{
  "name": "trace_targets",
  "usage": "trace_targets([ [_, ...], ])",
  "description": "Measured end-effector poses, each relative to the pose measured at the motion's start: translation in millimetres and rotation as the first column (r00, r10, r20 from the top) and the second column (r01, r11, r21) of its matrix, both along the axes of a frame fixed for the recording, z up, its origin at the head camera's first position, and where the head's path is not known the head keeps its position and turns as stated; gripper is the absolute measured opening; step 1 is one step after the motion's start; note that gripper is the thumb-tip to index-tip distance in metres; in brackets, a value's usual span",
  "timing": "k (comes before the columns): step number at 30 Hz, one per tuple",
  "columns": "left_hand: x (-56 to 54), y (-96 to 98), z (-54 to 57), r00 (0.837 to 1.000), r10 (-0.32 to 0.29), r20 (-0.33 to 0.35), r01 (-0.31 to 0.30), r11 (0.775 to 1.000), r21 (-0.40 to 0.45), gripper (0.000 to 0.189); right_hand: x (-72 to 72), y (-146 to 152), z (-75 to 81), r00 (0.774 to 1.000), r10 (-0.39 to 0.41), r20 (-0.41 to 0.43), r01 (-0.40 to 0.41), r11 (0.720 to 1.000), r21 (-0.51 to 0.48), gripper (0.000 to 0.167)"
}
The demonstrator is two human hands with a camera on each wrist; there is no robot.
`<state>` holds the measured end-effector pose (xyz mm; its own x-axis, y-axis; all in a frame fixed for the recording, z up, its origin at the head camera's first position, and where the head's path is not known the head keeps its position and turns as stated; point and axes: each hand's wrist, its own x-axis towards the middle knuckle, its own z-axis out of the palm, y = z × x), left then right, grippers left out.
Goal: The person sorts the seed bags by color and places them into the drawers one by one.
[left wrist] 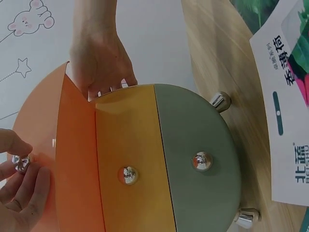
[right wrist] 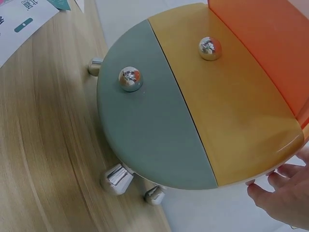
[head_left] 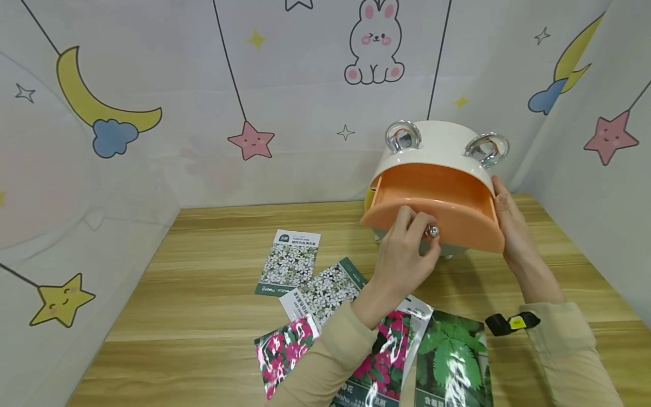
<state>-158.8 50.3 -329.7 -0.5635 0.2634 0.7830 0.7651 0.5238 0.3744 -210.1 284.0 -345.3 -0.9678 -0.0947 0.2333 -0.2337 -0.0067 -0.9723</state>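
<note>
A round drawer box point(head_left: 442, 138) with a white shell and silver ear-shaped rings point(head_left: 486, 150) stands at the back right. Its orange top drawer point(head_left: 458, 223) is pulled out, the inside visible from above. My left hand point(head_left: 409, 249) pinches the silver drawer knob point(head_left: 432, 231) on its front. Against the box's right side rests my right hand point(head_left: 513, 226), its fingers extended along the shell. In the left wrist view, the yellow drawer point(left wrist: 128, 130) and green drawer point(left wrist: 198, 130) below are closed, each with a round silver knob.
Several seed packets lie in front: two with white flowers point(head_left: 290, 260), point(head_left: 333, 291), pink-flowered ones point(head_left: 285, 350), and one with green leaves point(head_left: 452, 356). My left forearm passes over some. A patterned cloth point(head_left: 305, 181) hangs behind the wooden table point(head_left: 203, 316). Short silver feet point(right wrist: 117, 180) support the box.
</note>
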Motion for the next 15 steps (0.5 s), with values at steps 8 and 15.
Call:
trace_targets([
  [8,4.3,-5.0,-2.0,1.0,-0.024,0.012,0.024,1.0,-0.002,0.018,-0.2,1.3,-1.7,1.0,0.0,0.012,0.0,1.0,0.021,0.062],
  [15,7.4,-7.9,-4.0,1.0,-0.017,-0.008,0.017,1.0,-0.021,0.018,0.1,2.5,-2.2,1.0,-0.007,0.022,0.006,0.999,0.048,0.062],
])
